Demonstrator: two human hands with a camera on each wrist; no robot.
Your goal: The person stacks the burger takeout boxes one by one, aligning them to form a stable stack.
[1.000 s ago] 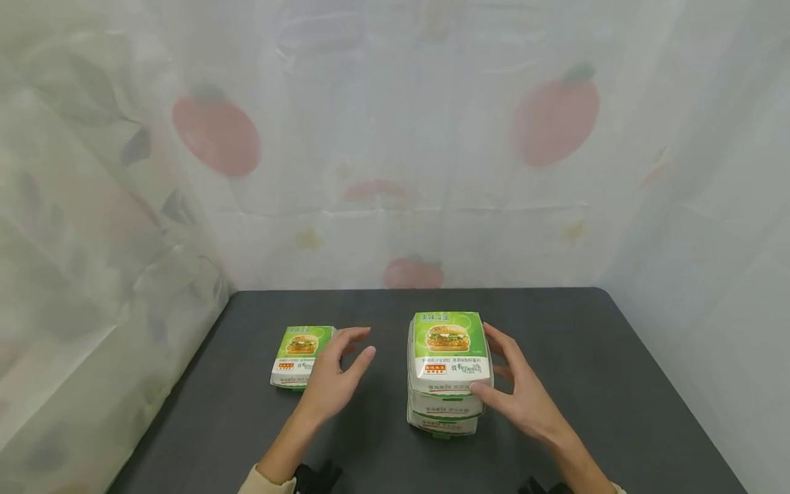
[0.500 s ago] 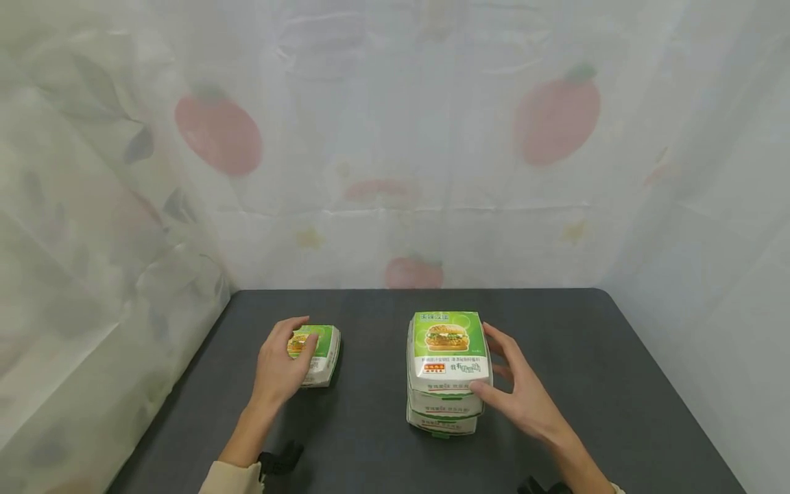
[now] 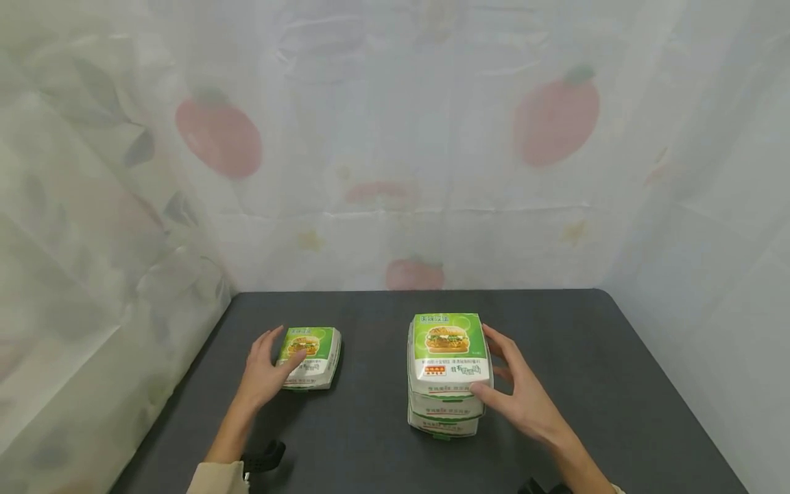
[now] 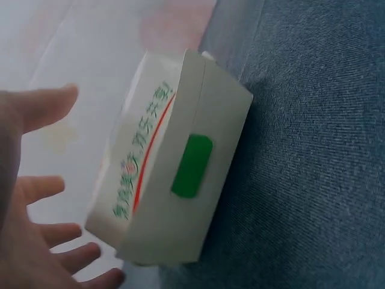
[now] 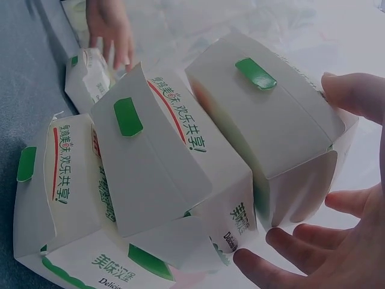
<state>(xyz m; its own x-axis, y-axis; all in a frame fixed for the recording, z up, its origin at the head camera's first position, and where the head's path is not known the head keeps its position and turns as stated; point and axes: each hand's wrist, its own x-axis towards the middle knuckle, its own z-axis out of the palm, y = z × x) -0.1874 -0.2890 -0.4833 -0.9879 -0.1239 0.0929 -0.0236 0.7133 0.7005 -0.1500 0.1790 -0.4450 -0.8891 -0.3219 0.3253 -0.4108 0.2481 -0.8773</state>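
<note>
A burger box (image 3: 313, 374) with a green and white lid sits on the dark table at the left. My left hand (image 3: 265, 374) is at its left side with fingers spread and thumb over the lid in the head view; in the left wrist view the fingers (image 4: 69, 233) appear apart from the box (image 4: 180, 162). Three more burger boxes stand stacked at the centre right, the top box (image 3: 447, 346) above the middle box (image 3: 441, 405) and bottom box (image 3: 441, 425). My right hand (image 3: 524, 398) rests against the top box, thumb at its front right corner, fingers along its right side.
The dark table (image 3: 370, 453) has rounded far corners. A pale curtain (image 3: 395, 137) with red fruit prints hangs behind it, and a leaf-patterned sheet (image 3: 74, 274) hangs along the left.
My left hand has moved left, from the right side of the single box across it to its left side. The right hand and the stack have not moved.
</note>
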